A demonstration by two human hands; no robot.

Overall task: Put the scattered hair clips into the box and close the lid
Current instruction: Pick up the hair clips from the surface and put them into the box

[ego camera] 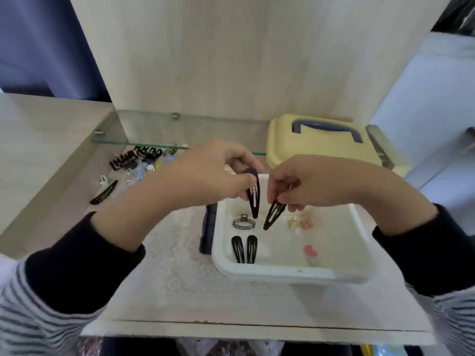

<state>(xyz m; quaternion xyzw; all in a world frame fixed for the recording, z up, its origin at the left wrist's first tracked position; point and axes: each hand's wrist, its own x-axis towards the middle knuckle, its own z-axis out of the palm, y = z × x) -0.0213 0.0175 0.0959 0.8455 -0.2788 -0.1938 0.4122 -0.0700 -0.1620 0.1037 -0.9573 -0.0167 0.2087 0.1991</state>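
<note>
Box (290, 274) open on top, free entry; glass shelf (144, 143) overhangs clip pile (138, 160), low clearance.

shelf (180, 291) | white box (295, 274) | yellow lid (316, 147) | loose clips (140, 160)

Looked like a bedroom or dressing corner at home: pale wood-grain cabinet niche (205, 60) with a thin glass shelf (144, 129) just beyond the left hand (205, 176), and a dark blue fabric curtain (46, 42) hung way off to its left.
</note>
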